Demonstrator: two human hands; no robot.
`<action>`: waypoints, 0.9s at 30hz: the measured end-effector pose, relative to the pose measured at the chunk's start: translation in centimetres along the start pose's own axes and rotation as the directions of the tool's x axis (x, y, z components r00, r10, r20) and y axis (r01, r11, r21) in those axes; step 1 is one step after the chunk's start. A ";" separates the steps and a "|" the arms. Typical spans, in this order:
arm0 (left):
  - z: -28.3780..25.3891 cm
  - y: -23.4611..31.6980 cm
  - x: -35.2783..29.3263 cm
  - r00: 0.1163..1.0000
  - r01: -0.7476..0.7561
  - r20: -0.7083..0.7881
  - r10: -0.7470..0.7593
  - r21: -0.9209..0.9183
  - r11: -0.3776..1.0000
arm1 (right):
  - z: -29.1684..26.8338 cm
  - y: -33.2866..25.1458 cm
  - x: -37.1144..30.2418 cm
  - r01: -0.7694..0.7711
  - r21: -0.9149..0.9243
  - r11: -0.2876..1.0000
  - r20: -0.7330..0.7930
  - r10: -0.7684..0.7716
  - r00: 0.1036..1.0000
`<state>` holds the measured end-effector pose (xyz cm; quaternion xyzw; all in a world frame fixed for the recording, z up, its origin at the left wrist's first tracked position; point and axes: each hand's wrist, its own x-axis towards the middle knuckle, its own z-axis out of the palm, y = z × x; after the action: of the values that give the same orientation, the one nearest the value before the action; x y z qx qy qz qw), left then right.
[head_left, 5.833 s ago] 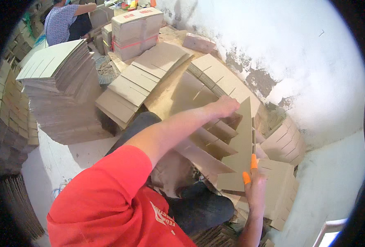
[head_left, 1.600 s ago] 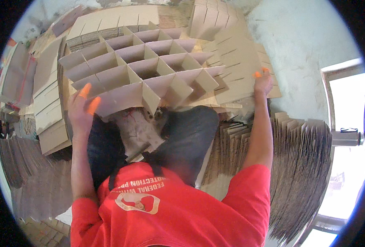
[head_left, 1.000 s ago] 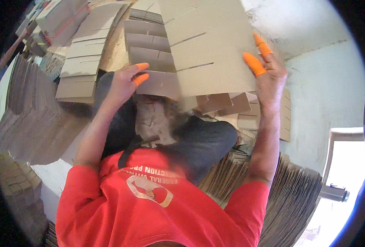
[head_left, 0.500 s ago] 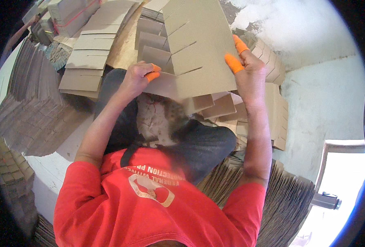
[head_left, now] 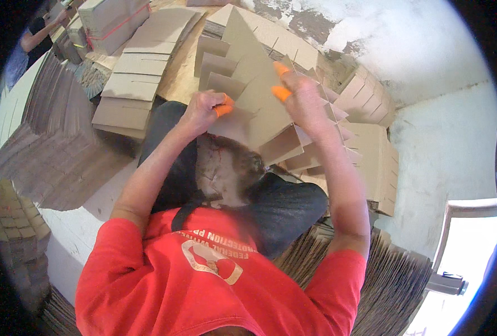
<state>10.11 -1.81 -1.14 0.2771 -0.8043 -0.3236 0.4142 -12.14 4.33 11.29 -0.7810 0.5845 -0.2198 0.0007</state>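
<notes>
Here, a slotted cardboard divider, a flat brown sheet with notches cut into its edge, is held up in front of a seated person, above their lap and tilted so one corner points away toward the far wall. The left hand grips its lower left edge, fingers curled closed around the card, an orange rubber tip showing on one fingertip. The right hand pinches the sheet higher up on its right side, two fingertips capped in orange (the same rubber covers) pressed against the face of the card.

Just behind and below the held sheet, more interlocked cardboard partitions fan out toward the right. The person wears a red shirt and dark trousers. To the left lie flat stacks of cut cardboard strips, and beyond them a bundle of boxes tied with red band. Corrugated sheets stand on edge at the lower right, beside a pale painted wall.
</notes>
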 end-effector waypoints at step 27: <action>0.2 -0.3 2.1 0.993 0.090 0.072 -0.093 0.039 0.995 | 4.0 0.5 -2.2 -0.078 0.077 0.994 -0.071 0.084 0.994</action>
<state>8.96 -3.48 -0.40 0.3089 -0.8112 -0.3378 0.3639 -11.68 5.13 6.79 -0.7474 0.6069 -0.2697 0.0169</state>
